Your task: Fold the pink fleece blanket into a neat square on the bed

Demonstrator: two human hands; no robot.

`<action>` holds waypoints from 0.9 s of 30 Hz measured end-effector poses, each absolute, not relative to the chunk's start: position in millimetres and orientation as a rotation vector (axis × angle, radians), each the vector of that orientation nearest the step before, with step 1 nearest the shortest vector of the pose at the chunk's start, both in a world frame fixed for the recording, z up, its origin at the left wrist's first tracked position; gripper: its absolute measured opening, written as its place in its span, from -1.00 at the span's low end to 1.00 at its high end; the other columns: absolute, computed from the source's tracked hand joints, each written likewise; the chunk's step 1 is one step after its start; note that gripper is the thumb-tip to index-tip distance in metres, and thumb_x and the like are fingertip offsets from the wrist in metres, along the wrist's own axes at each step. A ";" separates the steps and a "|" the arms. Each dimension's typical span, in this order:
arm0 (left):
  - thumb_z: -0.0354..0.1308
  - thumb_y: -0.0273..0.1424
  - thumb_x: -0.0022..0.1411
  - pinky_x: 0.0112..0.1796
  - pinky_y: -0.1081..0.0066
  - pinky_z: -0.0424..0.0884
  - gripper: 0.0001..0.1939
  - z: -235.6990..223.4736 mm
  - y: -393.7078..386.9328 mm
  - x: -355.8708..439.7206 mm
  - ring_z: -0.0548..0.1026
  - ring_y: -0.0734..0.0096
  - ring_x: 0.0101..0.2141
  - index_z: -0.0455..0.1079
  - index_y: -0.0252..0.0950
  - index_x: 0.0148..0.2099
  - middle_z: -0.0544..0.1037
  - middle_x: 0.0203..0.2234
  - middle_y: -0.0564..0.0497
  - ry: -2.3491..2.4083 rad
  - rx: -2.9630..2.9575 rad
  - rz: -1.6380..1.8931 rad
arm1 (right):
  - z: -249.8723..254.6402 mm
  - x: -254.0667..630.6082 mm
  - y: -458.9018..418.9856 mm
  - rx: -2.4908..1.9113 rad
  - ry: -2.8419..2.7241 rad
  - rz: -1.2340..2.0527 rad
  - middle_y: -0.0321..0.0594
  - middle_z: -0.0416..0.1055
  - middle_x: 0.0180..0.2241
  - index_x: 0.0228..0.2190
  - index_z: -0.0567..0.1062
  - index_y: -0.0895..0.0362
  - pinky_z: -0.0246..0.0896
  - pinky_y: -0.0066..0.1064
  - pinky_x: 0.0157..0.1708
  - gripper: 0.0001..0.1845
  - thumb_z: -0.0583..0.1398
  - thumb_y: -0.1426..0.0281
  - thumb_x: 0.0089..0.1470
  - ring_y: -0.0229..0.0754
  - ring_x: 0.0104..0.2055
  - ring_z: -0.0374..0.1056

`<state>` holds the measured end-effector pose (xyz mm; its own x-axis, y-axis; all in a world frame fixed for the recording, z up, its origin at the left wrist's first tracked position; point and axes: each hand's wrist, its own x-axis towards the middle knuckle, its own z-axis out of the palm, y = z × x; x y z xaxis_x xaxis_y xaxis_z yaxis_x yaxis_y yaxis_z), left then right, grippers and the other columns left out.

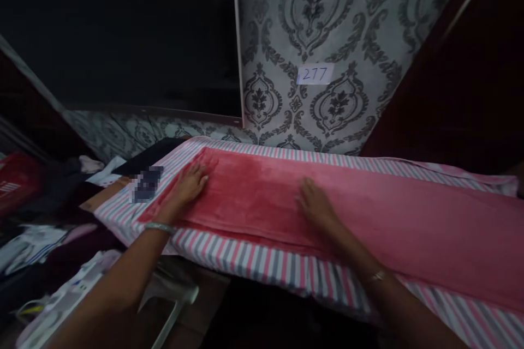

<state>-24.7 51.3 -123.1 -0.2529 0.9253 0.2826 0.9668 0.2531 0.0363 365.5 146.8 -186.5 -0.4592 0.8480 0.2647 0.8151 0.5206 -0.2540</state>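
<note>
A long strip of folded red plush cloth (254, 191) lies across a board draped with a striped pink, grey and white cover (282, 270). My left hand (190, 182) rests on the cloth near its left end, fingers stretched out and holding nothing. Farther right, my right hand (314, 200) lies palm down near the middle of the cloth, its fingers extended and slightly blurred. The cloth runs on past the right edge of the view, and its surface looks darker around and between my hands.
A large television (123, 38) stands behind the board on the left. A paper label (315, 73) reading 277 is on the patterned wall (315, 11). Piled clothes (33, 245) lie at the left, near a pale metal frame (174, 294). A pixelated patch sits by the board's left end.
</note>
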 end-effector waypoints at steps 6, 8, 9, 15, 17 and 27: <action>-0.13 -0.19 0.47 0.34 -0.23 -0.06 -0.37 -161.7 22.4 -50.5 -0.05 -0.06 0.44 0.04 -0.23 0.49 0.03 0.46 -0.14 -2.430 -1.821 -0.026 | -169.8 191.2 91.4 -1.138 -2.589 0.446 -0.09 -0.16 0.48 0.41 0.08 0.04 -0.33 0.07 0.42 -0.31 0.03 0.11 0.37 0.05 0.50 -0.25; -0.13 -0.15 0.46 0.33 -0.26 -0.05 -0.35 -171.5 19.9 -50.4 -0.08 -0.12 0.44 0.00 -0.20 0.51 -0.02 0.48 -0.11 -2.467 -1.807 0.014 | -173.5 172.8 84.6 -1.129 -2.637 0.453 -0.16 -0.18 0.48 0.41 0.09 -0.03 -0.40 0.13 0.42 -0.32 0.03 0.07 0.37 0.06 0.51 -0.29; -0.13 -0.15 0.46 0.32 -0.27 -0.05 -0.34 -174.8 20.0 -50.2 -0.09 -0.12 0.44 -0.01 -0.19 0.51 -0.03 0.48 -0.10 -2.476 -1.806 0.016 | -176.5 172.8 84.0 -1.141 -2.655 0.438 -0.19 -0.18 0.48 0.41 0.09 -0.04 -0.42 0.13 0.42 -0.32 0.03 0.06 0.37 0.06 0.51 -0.30; -0.20 -0.10 0.46 0.32 -0.28 -0.07 -0.33 -181.5 26.4 -53.7 -0.16 -0.11 0.45 -0.06 -0.15 0.52 -0.09 0.49 -0.04 -2.494 -1.822 -0.033 | -193.2 280.9 90.5 -1.605 -2.582 0.178 -0.10 -0.20 0.48 0.42 0.05 0.04 -0.29 0.20 0.38 -0.28 0.00 0.07 0.36 0.13 0.50 -0.26; -0.22 -0.08 0.46 0.31 -0.29 -0.05 -0.32 -182.8 25.7 -56.0 -0.16 -0.12 0.45 -0.08 -0.13 0.52 -0.11 0.50 -0.03 -2.498 -1.830 -0.072 | -198.9 342.7 87.2 -1.835 -2.499 0.077 -0.09 -0.20 0.48 0.43 0.03 0.03 -0.26 0.21 0.38 -0.30 -0.02 0.09 0.37 0.11 0.50 -0.25; -0.21 -0.08 0.46 0.33 -0.08 0.05 -0.34 -159.7 57.1 -41.3 0.11 0.00 0.40 0.06 -0.18 0.49 0.15 0.43 -0.12 -2.503 -1.768 -0.350 | -205.0 437.9 106.3 -1.973 -2.314 -0.047 0.07 -0.02 0.44 0.39 0.16 0.14 -0.06 0.25 0.30 -0.33 -0.12 0.17 0.36 0.18 0.47 -0.11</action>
<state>-41.3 57.1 -159.7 -0.3417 0.9231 0.1761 0.9360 0.3176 0.1515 437.9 106.3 -205.0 -0.1555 0.9831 0.0967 0.9862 0.1600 -0.0415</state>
